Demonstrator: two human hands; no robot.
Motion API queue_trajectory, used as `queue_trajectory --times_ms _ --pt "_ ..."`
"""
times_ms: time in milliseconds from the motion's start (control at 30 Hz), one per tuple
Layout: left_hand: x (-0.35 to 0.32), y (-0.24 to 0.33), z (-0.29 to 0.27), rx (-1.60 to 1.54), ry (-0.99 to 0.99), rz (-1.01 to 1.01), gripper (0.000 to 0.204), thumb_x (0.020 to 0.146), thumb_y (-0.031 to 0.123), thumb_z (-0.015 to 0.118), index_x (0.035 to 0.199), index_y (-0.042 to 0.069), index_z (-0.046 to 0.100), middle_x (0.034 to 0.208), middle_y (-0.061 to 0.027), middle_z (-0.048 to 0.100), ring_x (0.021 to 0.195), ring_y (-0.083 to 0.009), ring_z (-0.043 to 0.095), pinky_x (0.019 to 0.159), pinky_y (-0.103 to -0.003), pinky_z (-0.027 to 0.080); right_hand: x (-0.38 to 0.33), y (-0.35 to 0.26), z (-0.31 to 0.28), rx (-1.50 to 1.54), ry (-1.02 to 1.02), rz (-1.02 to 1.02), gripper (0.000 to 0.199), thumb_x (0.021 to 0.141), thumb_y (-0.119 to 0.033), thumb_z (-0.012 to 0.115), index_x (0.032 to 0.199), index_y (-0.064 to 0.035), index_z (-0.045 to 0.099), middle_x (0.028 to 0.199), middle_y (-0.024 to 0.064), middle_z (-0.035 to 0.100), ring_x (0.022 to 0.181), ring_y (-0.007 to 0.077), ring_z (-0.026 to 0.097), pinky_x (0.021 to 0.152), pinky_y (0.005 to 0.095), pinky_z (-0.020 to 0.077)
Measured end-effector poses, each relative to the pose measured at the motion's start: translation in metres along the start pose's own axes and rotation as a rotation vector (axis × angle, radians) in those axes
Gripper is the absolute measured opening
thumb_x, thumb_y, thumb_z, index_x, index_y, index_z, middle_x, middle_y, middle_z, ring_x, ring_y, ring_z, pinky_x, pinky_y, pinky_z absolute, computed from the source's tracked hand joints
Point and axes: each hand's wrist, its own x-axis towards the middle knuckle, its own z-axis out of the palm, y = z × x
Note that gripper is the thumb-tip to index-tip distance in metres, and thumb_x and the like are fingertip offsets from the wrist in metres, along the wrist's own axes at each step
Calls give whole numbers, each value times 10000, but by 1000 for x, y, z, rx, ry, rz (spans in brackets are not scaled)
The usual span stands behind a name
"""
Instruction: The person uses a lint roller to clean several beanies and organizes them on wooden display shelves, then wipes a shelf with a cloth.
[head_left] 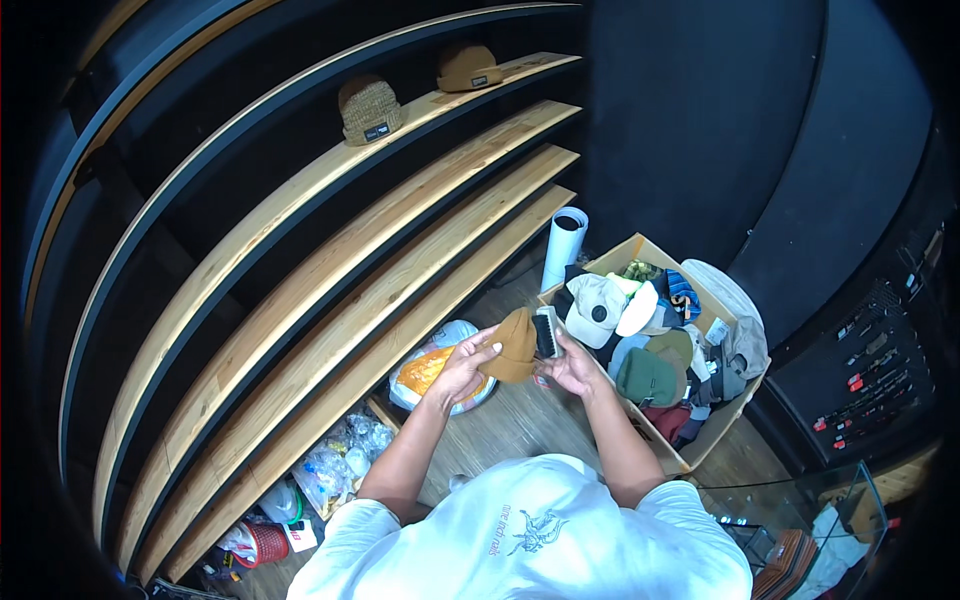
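Two knitted beanies already sit on the upper wooden shelf: a coarse-knit tan-brown one (370, 108) and a smoother brown one (469, 67) further along, each with a small dark label facing out. The three curved wooden shelves (400, 250) below them carry nothing that shows.

The left hand (462, 366) pinches the lower edge of a mustard-brown knitted beanie (514, 346), fingers closed on the fabric and thumb on top. The right hand (572, 366) supports the other side, its fingers curled around the hat's dark tag or label (546, 333); whether it grips the tag alone or the cloth as well is hard to tell. The beanie hangs in the air between the two hands, in front of the person's chest, just beside the open cardboard box (700, 440) and above the wooden floor.

That box is heaped with headwear: a cream baseball cap (595, 308), a dark green beanie (648, 378), grey, red and patterned pieces. A white roll with a dark core (564, 246) stands upright behind it. A clear plastic bag with something orange inside (440, 370) lies on the floor under the left forearm, and more crumpled clear bags (340, 465) lie by the lowest shelf.

Judging from this, the shelving has barely begun: two hats placed, one in hand, most remaining in the box.
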Motion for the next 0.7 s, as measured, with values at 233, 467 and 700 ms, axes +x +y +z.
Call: queue_trajectory --times_ms 233,467,700 --pt "0 9 7 49 -70 -21 526 954 129 622 1428 4 433 1350 -86 571 1245 -177 542 1099 -335 393 0 -29 18 -286 -95 -205 416 980 -303 610 1301 -46 552 1131 25 664 1006 115 617 828 300 499" --pt "12 1 11 373 109 -1 336 979 233 618 1225 4 631 1074 -42 708 952 -102 655 889 -263 504 -12 -32 59 -864 211 -438 425 949 -245 663 1304 -30 571 1186 70 620 1020 150 600 895 303 479" --pt "14 -8 10 312 92 38 301 984 196 605 1215 5 633 1094 -49 700 949 -96 650 877 -265 509 -38 -24 117 -1425 -21 -874 369 871 -180 696 1196 -20 627 1140 148 610 1072 318 606 946 362 467"
